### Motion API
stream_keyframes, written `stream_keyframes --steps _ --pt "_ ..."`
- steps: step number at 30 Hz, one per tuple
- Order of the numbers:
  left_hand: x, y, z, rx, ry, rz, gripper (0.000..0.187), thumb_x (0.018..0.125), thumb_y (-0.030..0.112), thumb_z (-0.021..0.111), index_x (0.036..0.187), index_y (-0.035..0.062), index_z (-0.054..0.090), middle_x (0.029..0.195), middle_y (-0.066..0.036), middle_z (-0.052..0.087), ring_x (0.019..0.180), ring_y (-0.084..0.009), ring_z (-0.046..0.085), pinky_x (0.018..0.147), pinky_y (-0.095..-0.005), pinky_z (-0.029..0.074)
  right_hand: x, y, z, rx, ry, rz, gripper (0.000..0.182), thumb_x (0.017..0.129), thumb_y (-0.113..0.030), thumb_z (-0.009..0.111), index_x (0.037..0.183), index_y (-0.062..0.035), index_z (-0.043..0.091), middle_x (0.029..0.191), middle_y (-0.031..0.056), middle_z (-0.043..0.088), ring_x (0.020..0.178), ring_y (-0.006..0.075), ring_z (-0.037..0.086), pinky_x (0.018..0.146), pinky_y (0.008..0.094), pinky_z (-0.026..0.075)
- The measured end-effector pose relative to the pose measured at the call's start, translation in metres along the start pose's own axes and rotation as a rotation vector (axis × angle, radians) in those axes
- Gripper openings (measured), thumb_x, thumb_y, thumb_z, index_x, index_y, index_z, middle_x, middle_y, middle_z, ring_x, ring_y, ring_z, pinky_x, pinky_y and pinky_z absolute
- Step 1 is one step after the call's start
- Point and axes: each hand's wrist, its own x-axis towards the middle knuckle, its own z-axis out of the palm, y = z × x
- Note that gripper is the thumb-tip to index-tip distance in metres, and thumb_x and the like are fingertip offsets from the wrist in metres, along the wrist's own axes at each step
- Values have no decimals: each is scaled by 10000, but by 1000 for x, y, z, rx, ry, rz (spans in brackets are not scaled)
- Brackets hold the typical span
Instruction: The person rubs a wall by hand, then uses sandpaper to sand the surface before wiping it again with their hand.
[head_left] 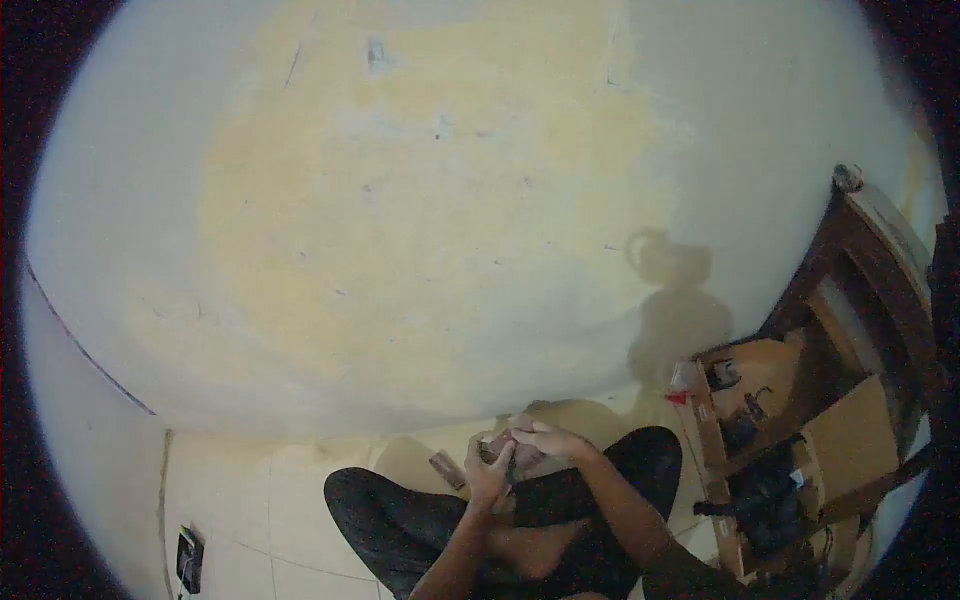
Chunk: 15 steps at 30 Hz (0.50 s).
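Observation:
Both of my hands are close together in front of my crossed legs. My left hand (pixel 490 467) is closed around a reddish-brown object (pixel 528 455), too small and dim to identify. My right hand (pixel 548 438) reaches over the same object from the right, its fingers pressed against it. A small brown rectangular block (pixel 446 469) lies on the floor just left of my left hand, apart from it.
A pale wall (pixel 420 250) with yellowish patches rises ahead. At right, an open cardboard box (pixel 850 440) and dark items stand beside brown wooden furniture (pixel 880 270). A small dark object (pixel 189 560) lies on the tiled floor (pixel 310 545) at left.

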Motion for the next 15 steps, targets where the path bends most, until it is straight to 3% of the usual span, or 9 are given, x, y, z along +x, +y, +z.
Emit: stream_keyframes --steps 4,7,12,15 --pt "4 -12 4 15 18 -6 525 867 227 832 1272 28 564 896 -82 658 796 -168 637 711 -341 527 12 12 0 66 -8 -68 294 1090 -348 524 1259 -131 626 958 -53 635 753 80 593 640 241 501" --pt "4 -15 4 -45 19 -49 544 889 228 815 1312 28 537 915 -89 660 804 -170 649 721 -336 539 3 4 3 30 42 -21 415 1062 -381 579 1283 -37 650 1123 18 675 978 122 633 806 289 539" --pt "2 -22 7 -87 32 -117 523 931 233 775 1336 20 521 922 -99 670 822 -183 667 741 -335 554 -14 -15 10 -9 70 -76 407 1066 -371 570 1273 -33 659 1123 25 689 957 131 643 785 298 541" --pt "-1 -2 8 -49 20 -139 507 938 235 766 1332 20 529 938 -100 680 824 -176 663 735 -334 547 -13 -25 13 -28 143 -5 398 1061 -360 580 1275 -34 657 1106 28 695 946 132 644 784 297 543"
